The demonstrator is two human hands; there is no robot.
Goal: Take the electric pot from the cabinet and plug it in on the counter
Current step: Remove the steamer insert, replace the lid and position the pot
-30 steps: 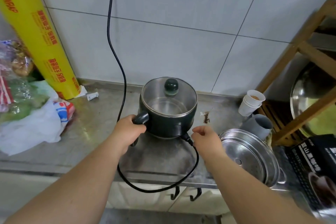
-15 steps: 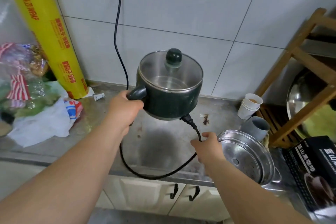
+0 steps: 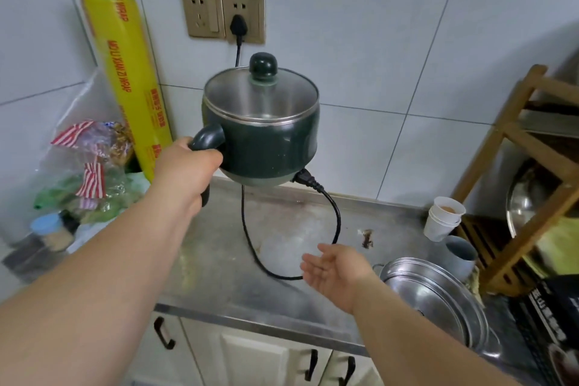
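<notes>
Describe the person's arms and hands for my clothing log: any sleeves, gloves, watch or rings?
Both forearms are bare as far up as the picture shows, so no sleeve is in view. The left hand and the right hand wear no gloves. No watch, bracelet or band shows at either wrist, and no ring shows on the fingers that can be seen. No markings show on the arms.

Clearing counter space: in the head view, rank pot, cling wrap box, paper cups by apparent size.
1. Pot, though held up nearer the camera, so unsure against the box.
2. Cling wrap box.
3. Paper cups.
</notes>
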